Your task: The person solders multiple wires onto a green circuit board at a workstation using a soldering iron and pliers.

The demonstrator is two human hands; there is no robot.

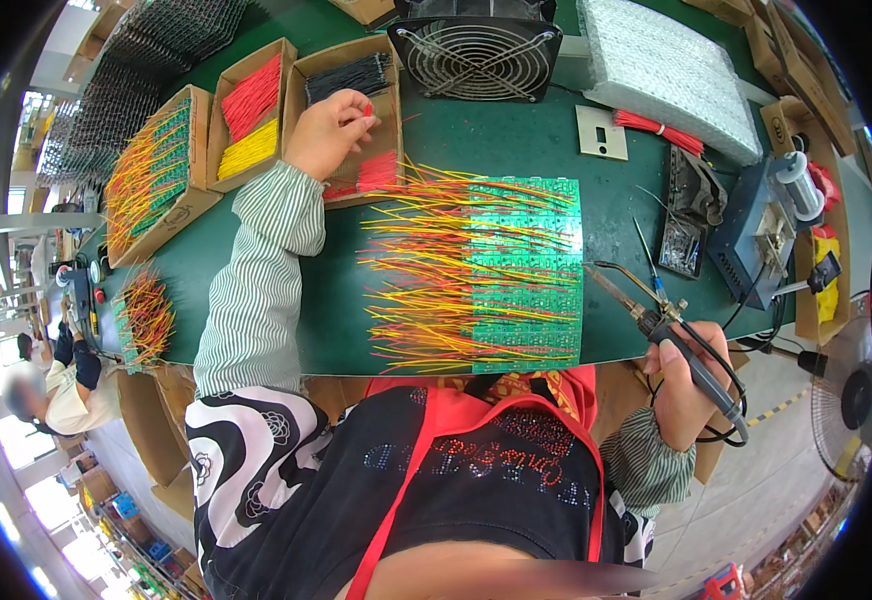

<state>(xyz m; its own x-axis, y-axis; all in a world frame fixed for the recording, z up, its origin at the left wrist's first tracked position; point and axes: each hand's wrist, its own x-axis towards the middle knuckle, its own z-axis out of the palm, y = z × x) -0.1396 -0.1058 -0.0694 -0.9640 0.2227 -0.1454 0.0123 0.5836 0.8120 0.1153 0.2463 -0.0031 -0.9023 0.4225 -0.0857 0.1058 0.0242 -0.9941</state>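
Gripping a soldering iron (704, 378), the right hand (680, 398) closes its fingers around the handle near the table's front edge. The iron's tip is just beside the right edge of a green circuit-board panel (574, 230); I cannot tell whether they touch. The panel lies on the green table (341, 300), with red and yellow wires (416, 270) fanning off leftward. Farther back, the left hand (331, 132) hovers over a cardboard box (391, 112), fingertips pinched together on a small red piece (369, 110). Black wires (346, 78) fill the box's far end. Beyond stands a black fan (476, 60).
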